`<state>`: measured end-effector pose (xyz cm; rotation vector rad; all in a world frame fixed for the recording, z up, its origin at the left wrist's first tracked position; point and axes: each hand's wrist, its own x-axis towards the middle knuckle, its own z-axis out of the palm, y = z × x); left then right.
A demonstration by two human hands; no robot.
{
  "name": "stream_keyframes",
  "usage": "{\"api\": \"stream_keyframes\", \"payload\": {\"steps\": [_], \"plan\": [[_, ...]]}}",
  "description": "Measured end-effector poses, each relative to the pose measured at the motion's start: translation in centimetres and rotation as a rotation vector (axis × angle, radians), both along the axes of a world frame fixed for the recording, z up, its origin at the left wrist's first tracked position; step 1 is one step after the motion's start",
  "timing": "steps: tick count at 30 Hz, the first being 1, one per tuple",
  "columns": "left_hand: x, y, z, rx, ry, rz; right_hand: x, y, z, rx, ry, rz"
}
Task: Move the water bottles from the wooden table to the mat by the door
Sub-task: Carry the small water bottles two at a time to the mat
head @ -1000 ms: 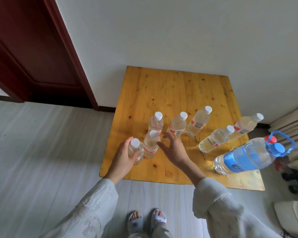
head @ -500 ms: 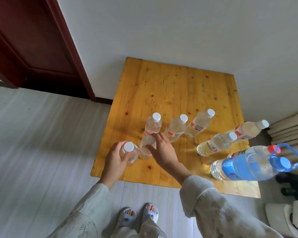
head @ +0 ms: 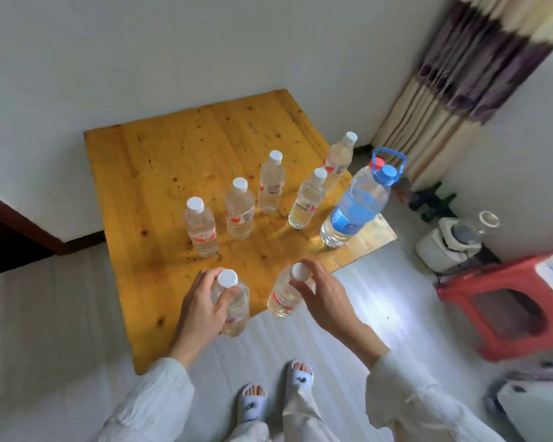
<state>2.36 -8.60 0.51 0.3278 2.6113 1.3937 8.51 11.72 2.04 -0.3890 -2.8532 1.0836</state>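
My left hand (head: 201,309) grips a small clear water bottle (head: 233,309) with a white cap, lifted over the near edge of the wooden table (head: 160,161). My right hand (head: 324,296) holds a second small bottle (head: 283,296) by its neck, also raised over the near edge. Several more small bottles stand on the table, among them one at the left (head: 201,229), one beside it (head: 239,209) and one further back (head: 270,183). A large blue-labelled bottle (head: 355,205) with a blue handle stands at the table's right corner. No mat is in view.
A dark red door frame (head: 16,224) is at the far left. A striped curtain (head: 454,78) hangs at the right. A red plastic stool (head: 505,307) and a white appliance (head: 450,240) stand on the floor to the right. My slippered feet (head: 275,393) are below.
Both hands have closed on a bottle each and lifted them toward me off the table. The view has swung right, so the door has slid out and the curtain and stool appear.
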Motion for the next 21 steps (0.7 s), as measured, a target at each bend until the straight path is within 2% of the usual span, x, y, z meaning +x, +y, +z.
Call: {"api": "stream_keyframes", "payload": {"steps": [6,10,21], "plan": [[3.6,7.6,2.3,0.046,-0.004,-0.33,11.3,4.7,1.8,0.022,0.091,-0.367],[8.9,13.2,4.0,0.074,0.009,-0.58,20.2,6.7,2.9,0.054,0.151,-0.587],[34.0,24.8,7.3,0.19,-0.039,-1.055,51.1,7.6,5.6,0.119,0.282,-1.16]]}}
